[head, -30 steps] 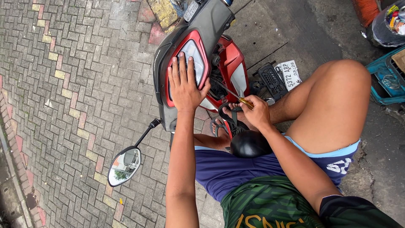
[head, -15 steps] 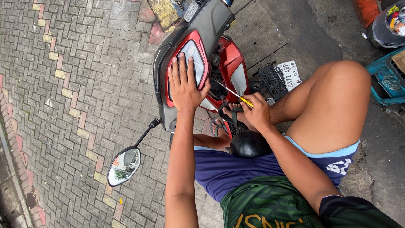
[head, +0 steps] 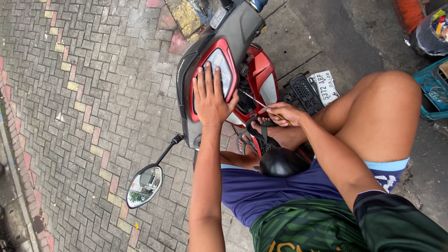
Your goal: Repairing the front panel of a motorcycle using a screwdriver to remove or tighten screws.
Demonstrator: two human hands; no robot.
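Note:
My left hand [head: 211, 95] lies flat, fingers spread, on the headlight of a scooter's grey and red front panel [head: 231, 28]. My right hand [head: 282, 114] is closed round the yellow handle of a screwdriver [head: 254, 100]. Its thin shaft points up and left into the gap behind the panel, beside the red bodywork [head: 261, 74]. My bare knee [head: 382, 112] is raised to the right of that hand, and my feet in sandals [head: 254, 135] rest below the panel.
A round mirror on a black stalk [head: 144, 185] sticks out at lower left over the brick paving [head: 84, 93]. A number plate and black grille [head: 312, 88] lie on the concrete to the right. A blue crate [head: 434, 88] stands at the right edge.
My right hand has shifted slightly with the screwdriver. My left hand stays flat on the headlight.

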